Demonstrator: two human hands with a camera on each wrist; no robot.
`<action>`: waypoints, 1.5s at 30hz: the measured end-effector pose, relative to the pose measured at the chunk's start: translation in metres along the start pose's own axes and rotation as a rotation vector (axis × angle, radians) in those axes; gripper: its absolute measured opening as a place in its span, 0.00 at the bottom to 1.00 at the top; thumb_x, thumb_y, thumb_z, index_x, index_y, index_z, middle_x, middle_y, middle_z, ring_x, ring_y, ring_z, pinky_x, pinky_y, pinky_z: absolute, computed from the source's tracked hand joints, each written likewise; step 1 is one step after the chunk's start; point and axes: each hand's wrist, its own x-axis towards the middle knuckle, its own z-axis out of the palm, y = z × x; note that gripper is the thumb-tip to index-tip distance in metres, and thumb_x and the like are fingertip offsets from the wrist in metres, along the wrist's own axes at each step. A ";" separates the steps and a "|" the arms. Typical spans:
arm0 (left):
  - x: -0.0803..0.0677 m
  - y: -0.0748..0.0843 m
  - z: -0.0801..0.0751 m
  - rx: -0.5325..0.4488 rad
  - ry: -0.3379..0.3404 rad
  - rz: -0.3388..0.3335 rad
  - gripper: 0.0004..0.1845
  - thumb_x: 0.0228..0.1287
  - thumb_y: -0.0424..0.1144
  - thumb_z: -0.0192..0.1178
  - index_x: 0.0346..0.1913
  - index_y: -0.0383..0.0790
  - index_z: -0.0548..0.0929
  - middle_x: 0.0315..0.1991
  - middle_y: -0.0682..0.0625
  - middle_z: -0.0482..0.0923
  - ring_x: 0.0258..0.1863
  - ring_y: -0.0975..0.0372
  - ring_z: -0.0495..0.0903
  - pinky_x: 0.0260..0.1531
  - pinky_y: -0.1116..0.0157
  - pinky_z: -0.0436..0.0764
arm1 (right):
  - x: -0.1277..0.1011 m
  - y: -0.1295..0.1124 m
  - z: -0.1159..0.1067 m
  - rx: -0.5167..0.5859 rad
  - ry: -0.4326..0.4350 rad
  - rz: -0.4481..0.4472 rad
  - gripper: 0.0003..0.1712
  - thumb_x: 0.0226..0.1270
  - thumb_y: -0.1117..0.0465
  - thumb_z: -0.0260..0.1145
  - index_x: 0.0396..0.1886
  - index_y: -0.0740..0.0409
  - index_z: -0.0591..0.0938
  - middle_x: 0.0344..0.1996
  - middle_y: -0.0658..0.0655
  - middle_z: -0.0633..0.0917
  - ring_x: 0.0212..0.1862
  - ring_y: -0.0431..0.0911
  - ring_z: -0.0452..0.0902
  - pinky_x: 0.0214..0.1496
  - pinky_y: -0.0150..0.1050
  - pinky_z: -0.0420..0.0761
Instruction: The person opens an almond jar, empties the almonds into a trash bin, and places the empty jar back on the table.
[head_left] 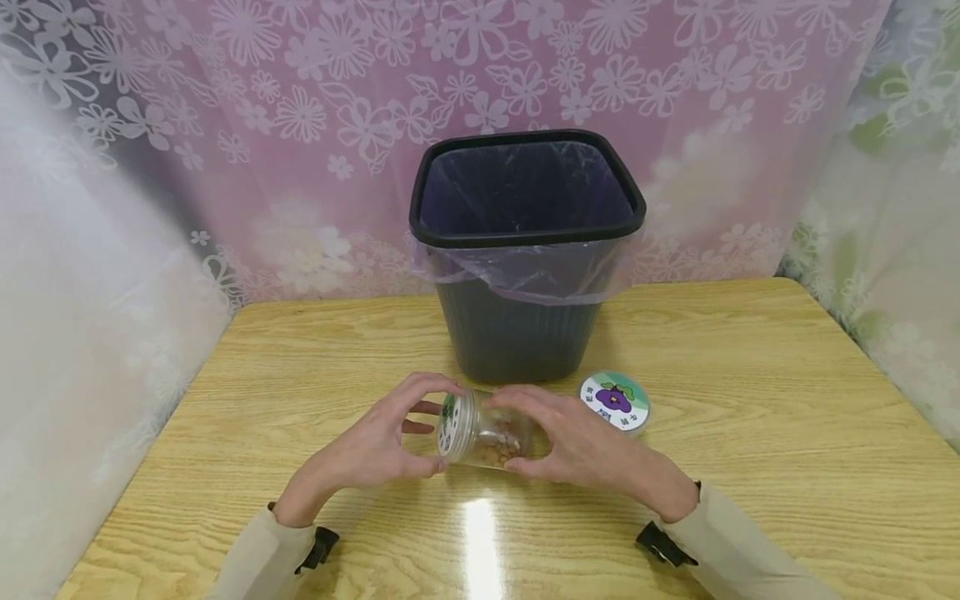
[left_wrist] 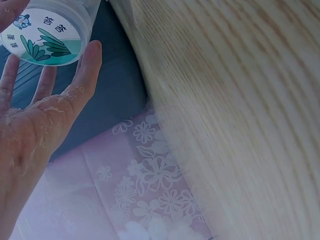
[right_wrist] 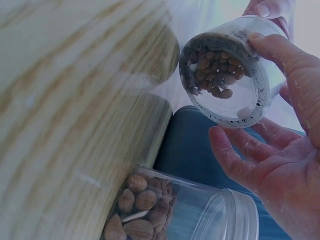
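Clear plastic jar is held sideways by half-curled left grip and right grip, well inside table edges.

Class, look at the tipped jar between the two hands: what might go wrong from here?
1. The jar is tipped sideways with the left hand gripping its lid; if that loosens, the brown pieces could spill.
2. The right hand is close to the second jar and might knock it over.
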 end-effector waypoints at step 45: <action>-0.001 -0.001 0.001 -0.003 0.033 -0.127 0.40 0.59 0.46 0.75 0.73 0.65 0.67 0.70 0.54 0.70 0.58 0.52 0.82 0.55 0.50 0.84 | 0.000 0.000 0.000 0.020 -0.002 0.022 0.39 0.57 0.53 0.81 0.68 0.50 0.76 0.67 0.51 0.79 0.68 0.49 0.77 0.67 0.49 0.80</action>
